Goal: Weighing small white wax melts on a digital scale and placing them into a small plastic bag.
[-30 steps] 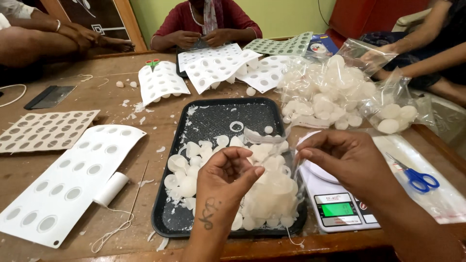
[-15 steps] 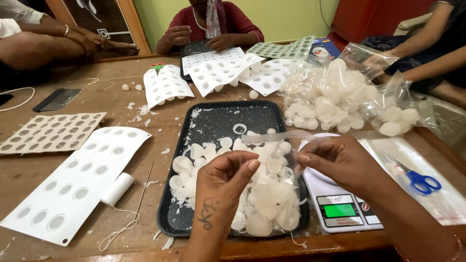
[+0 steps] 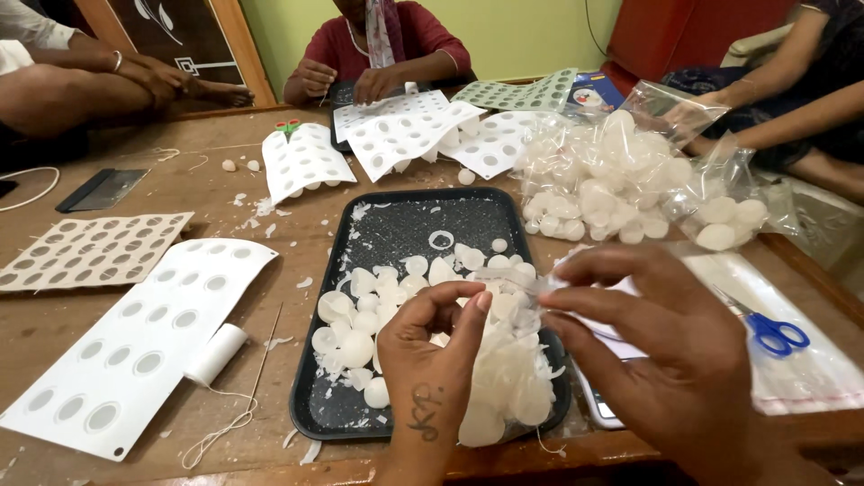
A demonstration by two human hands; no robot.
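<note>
Two hands over the black tray, and my right hand hides most of the scale behind it. My left hand has its grip pinched narrow on a thin translucent disc; the right grip's fingers close on its far edge. Papery white discs heap in the tray. Blue scissors lie right; a thread spool sits left on the wooden table.

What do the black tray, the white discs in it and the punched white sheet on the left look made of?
Black tray: likely plastic, smooth with a dull sheen. White discs: thin, translucent, perhaps plastic film or wafer; hard to tell. Punched sheet: matte white, stiff, seemingly foam or card.
</note>
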